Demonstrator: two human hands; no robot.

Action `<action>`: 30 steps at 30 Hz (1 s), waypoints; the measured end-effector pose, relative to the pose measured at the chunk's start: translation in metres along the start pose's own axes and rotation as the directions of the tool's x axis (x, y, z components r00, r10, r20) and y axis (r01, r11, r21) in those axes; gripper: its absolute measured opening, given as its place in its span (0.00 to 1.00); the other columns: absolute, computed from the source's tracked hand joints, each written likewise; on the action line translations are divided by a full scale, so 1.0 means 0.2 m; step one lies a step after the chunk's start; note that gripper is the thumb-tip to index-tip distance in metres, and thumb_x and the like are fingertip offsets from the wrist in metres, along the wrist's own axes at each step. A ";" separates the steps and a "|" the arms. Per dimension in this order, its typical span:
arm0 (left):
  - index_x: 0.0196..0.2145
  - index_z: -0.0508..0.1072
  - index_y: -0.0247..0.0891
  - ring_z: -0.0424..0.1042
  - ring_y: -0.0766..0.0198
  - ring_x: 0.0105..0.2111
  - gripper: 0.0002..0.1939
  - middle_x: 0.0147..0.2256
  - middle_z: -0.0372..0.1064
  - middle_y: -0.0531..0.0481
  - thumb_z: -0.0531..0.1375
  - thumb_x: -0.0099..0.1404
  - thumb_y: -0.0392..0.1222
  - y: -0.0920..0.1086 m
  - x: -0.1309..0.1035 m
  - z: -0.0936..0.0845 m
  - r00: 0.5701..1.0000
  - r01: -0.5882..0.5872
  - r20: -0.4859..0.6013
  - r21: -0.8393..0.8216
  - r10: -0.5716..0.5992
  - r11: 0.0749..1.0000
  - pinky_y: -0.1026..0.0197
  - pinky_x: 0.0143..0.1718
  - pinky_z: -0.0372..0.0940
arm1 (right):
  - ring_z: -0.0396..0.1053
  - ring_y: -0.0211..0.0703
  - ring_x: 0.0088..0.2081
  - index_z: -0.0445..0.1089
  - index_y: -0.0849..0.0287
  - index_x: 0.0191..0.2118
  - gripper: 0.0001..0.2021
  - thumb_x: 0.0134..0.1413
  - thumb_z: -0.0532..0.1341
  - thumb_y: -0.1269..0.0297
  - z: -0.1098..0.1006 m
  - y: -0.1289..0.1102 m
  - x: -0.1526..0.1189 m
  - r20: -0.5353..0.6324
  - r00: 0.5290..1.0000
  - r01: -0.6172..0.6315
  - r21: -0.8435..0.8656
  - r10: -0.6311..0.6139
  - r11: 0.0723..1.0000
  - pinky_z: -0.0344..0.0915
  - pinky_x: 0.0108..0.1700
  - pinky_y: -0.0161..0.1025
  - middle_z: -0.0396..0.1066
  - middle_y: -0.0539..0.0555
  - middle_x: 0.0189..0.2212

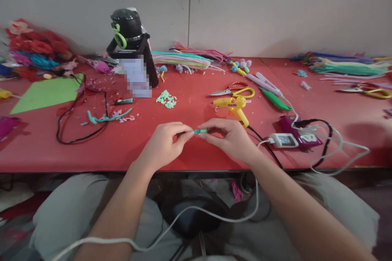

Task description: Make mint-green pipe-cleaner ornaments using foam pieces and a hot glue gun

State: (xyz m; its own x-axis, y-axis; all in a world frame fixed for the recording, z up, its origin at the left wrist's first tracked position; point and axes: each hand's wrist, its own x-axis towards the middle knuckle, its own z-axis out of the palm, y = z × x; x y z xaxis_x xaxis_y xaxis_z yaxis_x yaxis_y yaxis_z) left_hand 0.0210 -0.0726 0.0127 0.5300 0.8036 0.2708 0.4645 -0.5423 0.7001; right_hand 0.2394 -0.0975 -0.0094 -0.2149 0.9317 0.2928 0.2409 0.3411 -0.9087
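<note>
- My left hand [167, 142] and right hand [229, 136] both pinch a small green piece [200, 131] at the fingertips, over the front middle of the worktop.
- Worktop [36, 153]: red, scattered with scraps; front edge runs just above my lap.
- Behind it: plain grey panels [260, 12] with a dark vertical seam [189, 16].
- Left: green sheet [53, 93], looped black cable [58, 124].
- Back: black bottle [127, 26], fuzzy stem bundles [343, 67] at far right.
- Right: yellow glue gun [234, 108] near my right hand, scissors [241, 91] just behind.
- White cable [211, 217] crosses over my lap.
</note>
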 end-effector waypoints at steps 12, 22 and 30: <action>0.37 0.80 0.39 0.75 0.65 0.34 0.07 0.35 0.79 0.52 0.62 0.72 0.39 -0.01 0.00 0.01 0.999 -0.030 -0.042 0.013 0.030 0.999 0.63 0.38 0.66 | 0.78 0.45 0.40 0.79 0.57 0.46 0.14 0.55 0.72 0.59 0.01 0.00 0.00 -0.004 0.999 -0.046 0.032 0.046 0.998 0.75 0.46 0.42 0.81 0.55 0.42; 0.36 0.78 0.40 0.73 0.64 0.34 0.09 0.33 0.76 0.52 0.59 0.73 0.40 0.00 0.00 0.00 1.000 0.013 -0.013 -0.002 -0.013 1.000 0.63 0.37 0.64 | 0.77 0.45 0.44 0.77 0.56 0.53 0.24 0.49 0.76 0.59 0.01 0.02 0.00 -0.003 0.998 -0.061 0.105 0.062 0.993 0.76 0.50 0.45 0.79 0.55 0.45; 0.30 0.69 0.38 0.66 0.65 0.30 0.15 0.27 0.67 0.54 0.54 0.76 0.42 0.01 0.00 0.00 0.998 0.056 0.036 0.018 -0.057 0.998 0.62 0.34 0.58 | 0.77 0.42 0.39 0.80 0.56 0.41 0.06 0.59 0.70 0.63 0.02 -0.01 0.00 -0.019 1.000 0.020 0.035 -0.019 0.999 0.74 0.44 0.40 0.81 0.53 0.38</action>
State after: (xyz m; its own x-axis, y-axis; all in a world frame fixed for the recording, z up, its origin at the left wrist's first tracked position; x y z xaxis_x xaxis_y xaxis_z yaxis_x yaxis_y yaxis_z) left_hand 0.0227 -0.0735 0.0145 0.5282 0.8237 0.2062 0.5060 -0.5003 0.7026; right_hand 0.2342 -0.0981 -0.0087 -0.2016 0.9273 0.3155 0.2035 0.3547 -0.9126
